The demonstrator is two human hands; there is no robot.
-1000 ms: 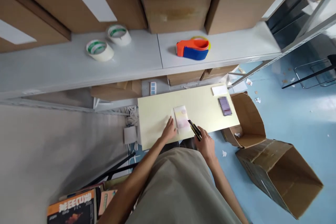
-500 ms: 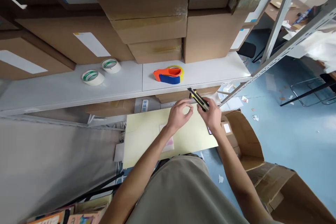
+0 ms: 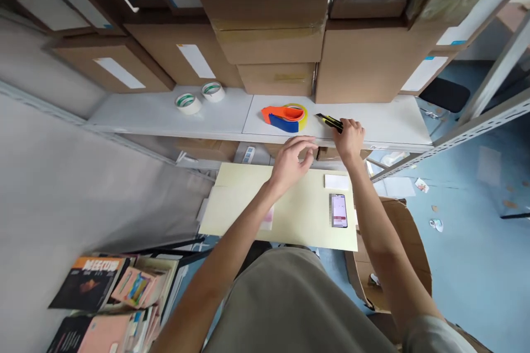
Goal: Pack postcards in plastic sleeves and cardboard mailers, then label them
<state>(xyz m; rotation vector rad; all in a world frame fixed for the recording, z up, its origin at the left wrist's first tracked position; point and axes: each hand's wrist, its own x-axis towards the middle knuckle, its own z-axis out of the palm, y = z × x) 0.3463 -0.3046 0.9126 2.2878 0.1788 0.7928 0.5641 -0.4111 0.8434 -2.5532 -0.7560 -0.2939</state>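
Observation:
My right hand (image 3: 350, 141) is at the front edge of the grey shelf (image 3: 385, 121), its fingers closed on a black and yellow utility knife (image 3: 330, 121). The knife points left, low over the shelf surface or on it; I cannot tell which. Left of its tip lies an orange and blue tape dispenser (image 3: 285, 119) with a yellow roll. My left hand (image 3: 293, 161) hangs over the pale yellow board (image 3: 306, 220) below the shelf, fingers curved and apart, holding nothing. A phone (image 3: 338, 210) and a small white block (image 3: 336, 182) lie on the board.
Two tape rolls (image 3: 188, 103) sit on the shelf's left part. Cardboard boxes (image 3: 281, 78) stand behind them. An open carton (image 3: 401, 248) is on the floor at right. Books and magazines (image 3: 91, 281) are piled at lower left. A metal post (image 3: 492, 105) rises at right.
My right hand has moved forward and up with the utility knife, from over the board to the shelf. The left hand has opened a little. My view has turned left.

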